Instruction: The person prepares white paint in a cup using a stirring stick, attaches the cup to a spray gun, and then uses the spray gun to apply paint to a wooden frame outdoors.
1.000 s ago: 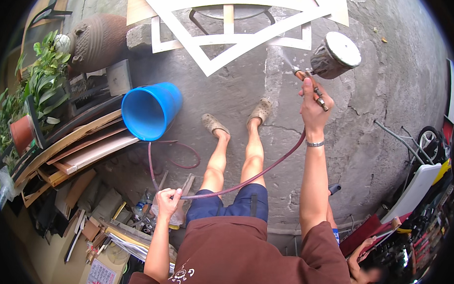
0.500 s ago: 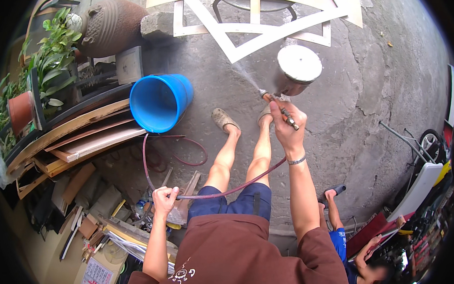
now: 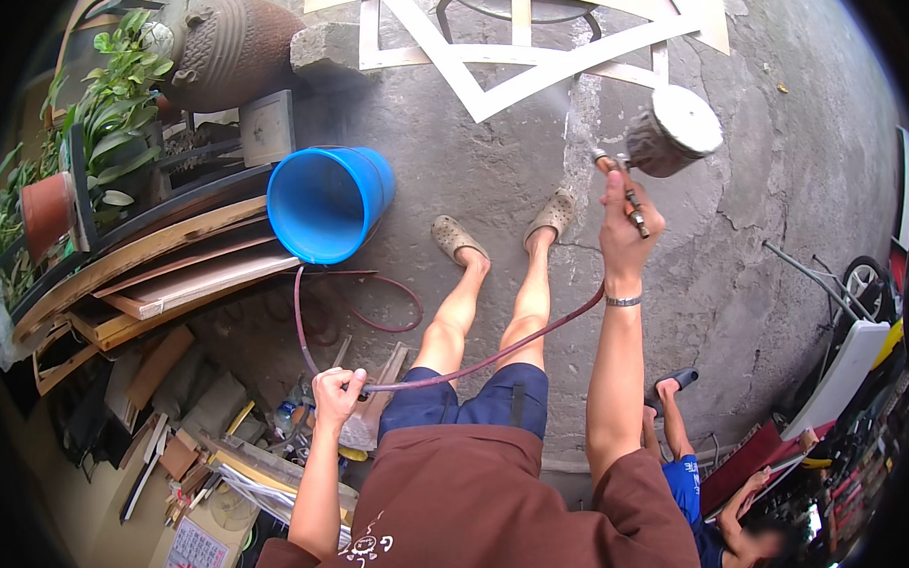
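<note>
My right hand [image 3: 631,235] is closed around a spray gun [image 3: 623,190] with a metal cup [image 3: 670,141] on top, its lid coated white. A faint mist leaves the nozzle toward the flat white frame pieces [image 3: 452,69] ahead. A dark red hose [image 3: 481,375] runs from near my right wrist across my thighs to my left hand [image 3: 337,392], which grips it. Beyond that hand the hose bends up and lies in loops on the ground near the blue bucket. Part of the gun's handle is hidden by my fingers.
At the left stand a blue bucket [image 3: 329,205], stacked wooden boards [image 3: 189,280], potted plants [image 3: 114,142] and a clay jar [image 3: 227,56]. Scrap wood and tools [image 3: 188,455] crowd the lower left. Another person [image 3: 693,483] sits at the lower right, near a white panel [image 3: 836,382].
My right hand has moved the spray gun to the right, and its mist now falls near the right arm of the white frame. My left hand stays on the hose.
</note>
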`<state>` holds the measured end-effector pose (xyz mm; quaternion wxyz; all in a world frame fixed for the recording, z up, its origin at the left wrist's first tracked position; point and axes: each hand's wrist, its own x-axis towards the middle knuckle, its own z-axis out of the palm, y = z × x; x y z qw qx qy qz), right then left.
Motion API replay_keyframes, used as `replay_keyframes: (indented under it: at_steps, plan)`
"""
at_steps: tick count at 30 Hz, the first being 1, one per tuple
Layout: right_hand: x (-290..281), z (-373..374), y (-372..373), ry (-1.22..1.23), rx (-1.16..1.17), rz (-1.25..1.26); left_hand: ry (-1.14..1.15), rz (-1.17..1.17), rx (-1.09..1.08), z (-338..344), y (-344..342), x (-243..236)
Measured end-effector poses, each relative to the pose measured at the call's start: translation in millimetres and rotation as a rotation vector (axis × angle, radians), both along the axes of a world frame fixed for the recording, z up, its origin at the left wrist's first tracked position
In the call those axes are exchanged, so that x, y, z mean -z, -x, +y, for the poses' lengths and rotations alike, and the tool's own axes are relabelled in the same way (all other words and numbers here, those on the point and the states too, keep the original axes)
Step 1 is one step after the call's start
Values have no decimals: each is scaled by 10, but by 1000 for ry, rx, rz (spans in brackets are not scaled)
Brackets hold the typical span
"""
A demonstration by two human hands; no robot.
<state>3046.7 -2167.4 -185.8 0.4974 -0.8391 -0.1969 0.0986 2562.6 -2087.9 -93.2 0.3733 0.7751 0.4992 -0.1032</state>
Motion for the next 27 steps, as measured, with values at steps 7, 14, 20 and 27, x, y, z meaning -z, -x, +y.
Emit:
replay_keyframes:
  at_steps: [7,14,20,27]
  plan:
    - [-10,-94,97,49,-25,68,-24,5,-16,11,67,30]
    - [-142,-69,611,-6,-300,228,-24,15,7,21,5,-6]
    - [-56,-70,369,0,-251,188,-15,25,22,-22,-115,23]
    - [191,-185,-550,-55,-82,71,21,26,5,-156,-426,54]
